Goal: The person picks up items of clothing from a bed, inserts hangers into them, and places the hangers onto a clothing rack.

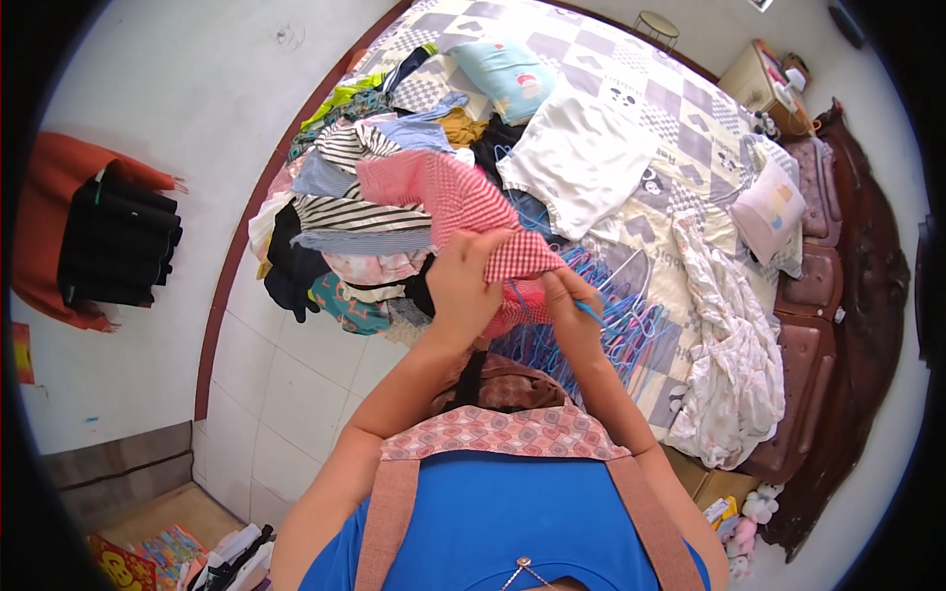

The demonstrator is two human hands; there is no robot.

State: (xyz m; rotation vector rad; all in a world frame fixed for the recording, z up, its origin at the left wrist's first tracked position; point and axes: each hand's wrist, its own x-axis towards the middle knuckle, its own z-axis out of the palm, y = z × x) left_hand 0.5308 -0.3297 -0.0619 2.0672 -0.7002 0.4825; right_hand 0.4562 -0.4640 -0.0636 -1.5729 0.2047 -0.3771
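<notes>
A red-and-white gingham garment (477, 210) is held up in front of me, part of it hanging below my wrists. My left hand (465, 284) grips its cloth. My right hand (573, 306) pinches the garment's right edge, along with a thin blue clothes hanger (589, 312) that sticks out past the fingers. More of this hanger shows against the lower cloth; the rest is hidden. Just beyond my right hand, a dense row of blue, pink and purple hangers (628, 336) lies on the bed. A heap of clothes (362, 214) lies past my left hand.
The bed (665, 111) has a patterned sheet. On it are a white garment (580, 159), a light blue pillow (506, 77), a pink pillow (768, 210) and a crumpled floral cloth (728, 354). A dark wooden headboard (861, 295) stands right. Tiled floor (295, 391) lies left.
</notes>
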